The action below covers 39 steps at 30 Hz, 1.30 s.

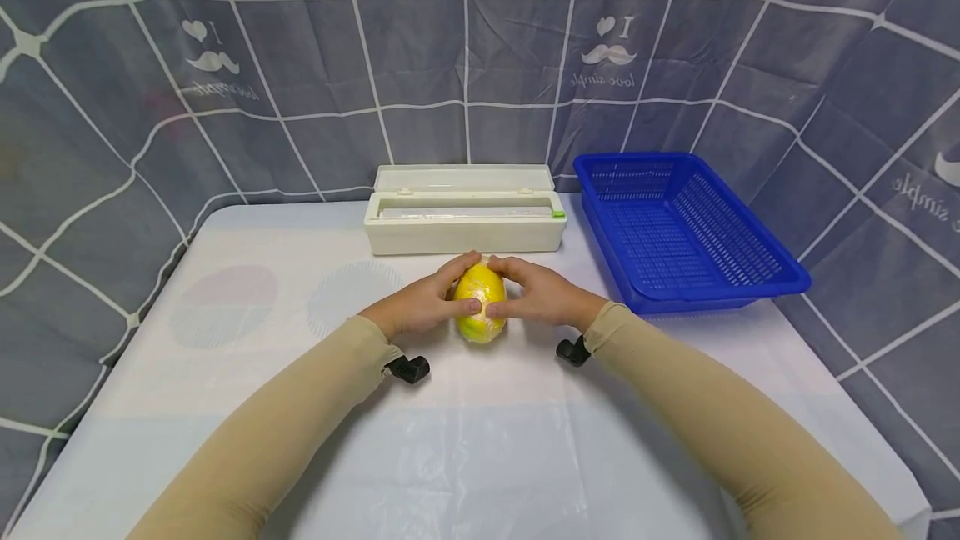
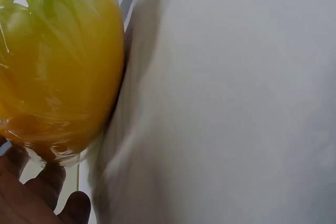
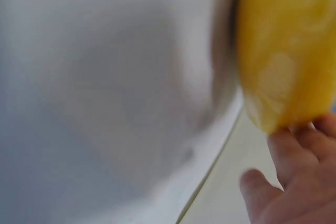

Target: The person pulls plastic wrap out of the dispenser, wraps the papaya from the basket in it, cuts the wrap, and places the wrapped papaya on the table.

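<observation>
A yellow fruit (image 1: 480, 283), green at its near end, lies on the table wrapped in clear cling film. From the left side, my left hand (image 1: 427, 300) holds it with the thumb on top and fingers at the far end. My right hand (image 1: 546, 293) grips the other side in much the same way. Shiny, wrinkled film over the fruit (image 2: 63, 66) shows in the left wrist view, where fingertips touch its lower end. In the right wrist view, fingers (image 3: 294, 156) press against the film-covered end. Which exact fruit it is, I cannot tell.
Just behind the fruit stands a white cling film dispenser (image 1: 465, 237) with its lid raised and a roll inside. A blue plastic basket (image 1: 637, 290) sits at the back right. A grey checked curtain (image 1: 420, 48) hangs around the white-covered table (image 1: 487, 448).
</observation>
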Motion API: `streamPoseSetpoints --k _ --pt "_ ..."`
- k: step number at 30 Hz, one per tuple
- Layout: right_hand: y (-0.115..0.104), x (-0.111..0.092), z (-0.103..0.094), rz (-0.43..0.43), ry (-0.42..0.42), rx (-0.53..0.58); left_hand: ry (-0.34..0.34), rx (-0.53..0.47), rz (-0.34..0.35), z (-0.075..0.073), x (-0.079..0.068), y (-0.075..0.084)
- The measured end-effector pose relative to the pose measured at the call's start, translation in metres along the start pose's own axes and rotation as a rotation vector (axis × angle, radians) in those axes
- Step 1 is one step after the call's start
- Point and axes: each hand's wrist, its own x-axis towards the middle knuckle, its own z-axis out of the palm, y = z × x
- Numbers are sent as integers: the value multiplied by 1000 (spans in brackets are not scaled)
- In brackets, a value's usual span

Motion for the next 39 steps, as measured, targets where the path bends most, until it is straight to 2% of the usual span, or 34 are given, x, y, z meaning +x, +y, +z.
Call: streamPoseSetpoints --k 6,15,20,26,32,39 --pt "-7 5 0 23 2 -61 8 29 -18 -3 -3 1" --pt "-6 3 2 26 -23 -56 78 -59 -33 3 2 1" --pt "-3 2 3 35 -26 -59 61 -48 -23 5 2 -1" --pt "-4 2 2 12 -28 -49 25 -7 -11 0 -3 -2" --pt "-5 2 3 0 -32 -32 41 -65 9 0 -5 0" --pt "-4 5 4 -36 -52 18 34 -95 -33 -2 -9 -2"
